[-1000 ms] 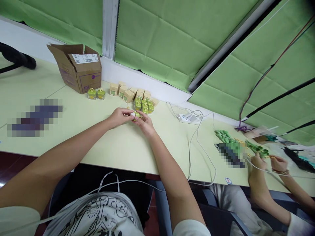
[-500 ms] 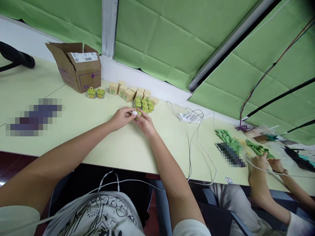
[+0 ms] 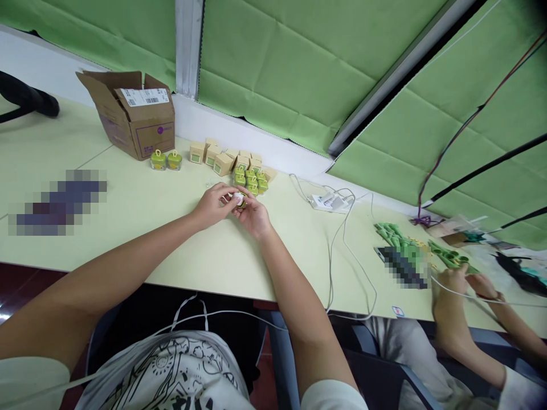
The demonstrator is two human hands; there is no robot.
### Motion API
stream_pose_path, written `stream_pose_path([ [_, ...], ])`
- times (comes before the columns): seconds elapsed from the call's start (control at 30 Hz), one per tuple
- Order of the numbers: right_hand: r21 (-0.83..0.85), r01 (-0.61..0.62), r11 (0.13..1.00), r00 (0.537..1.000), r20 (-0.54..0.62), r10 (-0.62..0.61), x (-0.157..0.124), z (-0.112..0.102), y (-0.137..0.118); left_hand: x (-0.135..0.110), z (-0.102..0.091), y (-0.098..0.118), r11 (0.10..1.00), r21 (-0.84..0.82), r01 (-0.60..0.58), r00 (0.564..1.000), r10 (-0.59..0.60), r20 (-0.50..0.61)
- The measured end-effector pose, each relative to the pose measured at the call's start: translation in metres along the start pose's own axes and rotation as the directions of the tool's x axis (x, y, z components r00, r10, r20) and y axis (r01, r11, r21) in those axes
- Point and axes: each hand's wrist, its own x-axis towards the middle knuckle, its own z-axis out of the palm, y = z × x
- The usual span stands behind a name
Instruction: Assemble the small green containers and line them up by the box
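Note:
My left hand (image 3: 212, 204) and my right hand (image 3: 253, 215) meet over the pale green table (image 3: 141, 205), fingers pinched together round a small green container with a white part (image 3: 238, 198). Just beyond my fingers stands a cluster of several small green containers with yellow loops (image 3: 250, 180). Behind them is a row of small tan cardboard boxes (image 3: 222, 158). Two more green containers (image 3: 166, 160) stand to the left by an open brown carton (image 3: 134, 118).
A white power strip with cables (image 3: 331, 200) lies right of my hands, cables trailing over the table's front edge. At the far right another person's hands (image 3: 459, 280) handle green parts (image 3: 401, 242). A pixelated patch covers something at the left.
My hands stay pinched on the small container and turn it slightly. The view has drifted a little. The other person's hands have shifted lower at the right.

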Motion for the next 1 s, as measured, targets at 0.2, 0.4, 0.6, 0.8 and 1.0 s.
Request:
stream_pose_path([
  [0.2,0.054,-0.028,0.998,1.0,0.005,0.028,-0.005,0.006,-0.006,0.001,0.003,-0.002,0.999,-0.05,0.017,0.999,-0.019,-0.041],
  [0.4,0.038,-0.023,0.999,1.0,0.011,0.022,-0.007,0.014,-0.003,0.003,0.018,0.001,0.934,-0.291,0.209,0.964,-0.247,-0.099],
  [0.6,-0.01,-0.017,1.0,1.0,-0.022,0.017,-0.011,0.026,0.003,0.001,0.032,0.005,0.716,-0.517,0.468,0.87,-0.476,0.129],
  [0.8,0.004,-0.061,0.998,0.996,-0.069,0.061,-0.012,0.031,0.004,-0.001,0.035,0.002,0.679,-0.523,0.515,0.835,-0.536,0.126],
  [1.0,0.004,-0.105,0.994,0.991,-0.085,0.105,-0.009,0.032,0.006,-0.002,0.036,0.002,0.667,-0.534,0.519,0.83,-0.542,0.13],
])
